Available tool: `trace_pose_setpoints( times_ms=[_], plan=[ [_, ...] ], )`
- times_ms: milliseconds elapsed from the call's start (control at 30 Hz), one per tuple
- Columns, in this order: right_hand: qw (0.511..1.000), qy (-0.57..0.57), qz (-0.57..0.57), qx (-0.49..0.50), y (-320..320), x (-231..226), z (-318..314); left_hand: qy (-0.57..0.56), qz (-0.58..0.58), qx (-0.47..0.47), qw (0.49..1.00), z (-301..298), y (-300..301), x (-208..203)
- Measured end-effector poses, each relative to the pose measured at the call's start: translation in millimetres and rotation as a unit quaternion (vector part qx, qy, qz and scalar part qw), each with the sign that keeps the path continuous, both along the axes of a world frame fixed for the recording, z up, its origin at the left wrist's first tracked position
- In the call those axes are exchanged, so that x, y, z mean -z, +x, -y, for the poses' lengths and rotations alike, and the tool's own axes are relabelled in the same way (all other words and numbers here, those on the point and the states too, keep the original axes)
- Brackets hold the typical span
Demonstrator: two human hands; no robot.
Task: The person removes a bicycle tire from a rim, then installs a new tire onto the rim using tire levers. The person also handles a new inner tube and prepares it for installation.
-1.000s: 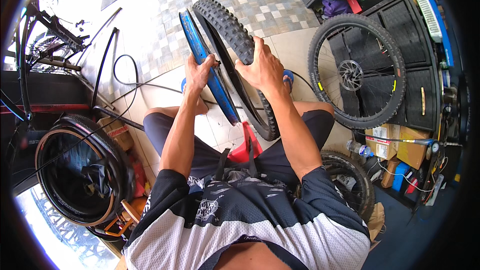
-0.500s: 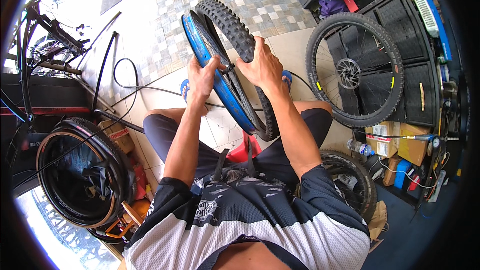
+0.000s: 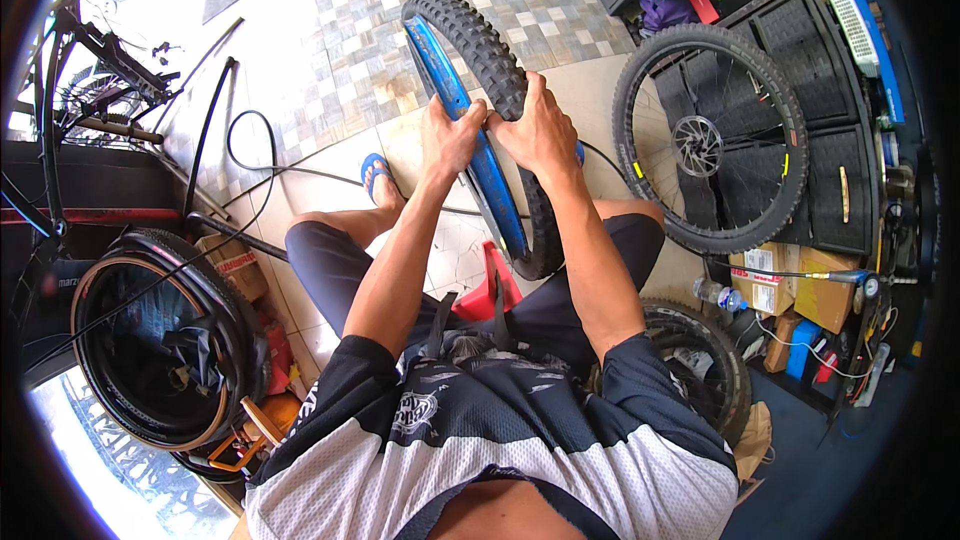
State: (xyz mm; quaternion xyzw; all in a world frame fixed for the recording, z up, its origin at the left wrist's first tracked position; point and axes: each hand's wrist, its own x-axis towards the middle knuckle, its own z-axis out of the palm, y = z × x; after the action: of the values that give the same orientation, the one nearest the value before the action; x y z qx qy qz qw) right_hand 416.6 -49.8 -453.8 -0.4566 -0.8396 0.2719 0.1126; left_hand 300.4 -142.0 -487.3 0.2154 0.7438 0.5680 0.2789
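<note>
Between my knees stands a bicycle rim, its channel bright blue, with a black knobby tyre along its right side. Tyre and rim look together at the top, while a gap shows between them lower down. My left hand is closed round the rim's left edge, thumb lying across the blue channel. My right hand grips the tyre at about the same height, fingers wrapped over the tread and thumb toward the rim. The two thumbs nearly meet. The far side of the rim is hidden.
At right a wheel with a disc rotor leans on black drawers. Boxes and a floor pump stand below it. Tyres hang at left near a bike frame. A black hose crosses the floor.
The rim has turned and shifted right, so its blue channel faces up more and its top sits closer to the tyre. My left hand has moved right, toward my right hand.
</note>
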Motion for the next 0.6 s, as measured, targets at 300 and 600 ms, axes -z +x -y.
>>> trace_pose_setpoints(
  times_ms=[300,600],
  plan=[
    [0.999,-0.037,0.013,0.017,12.9,-11.0,-7.8,0.044,-0.035,-0.008,0.998,-30.8,-0.3,30.7],
    [0.999,-0.022,0.018,0.036,10.1,-10.0,-25.5,-0.007,-0.101,0.013,0.995,-19.2,34.5,18.9]
  ],
)
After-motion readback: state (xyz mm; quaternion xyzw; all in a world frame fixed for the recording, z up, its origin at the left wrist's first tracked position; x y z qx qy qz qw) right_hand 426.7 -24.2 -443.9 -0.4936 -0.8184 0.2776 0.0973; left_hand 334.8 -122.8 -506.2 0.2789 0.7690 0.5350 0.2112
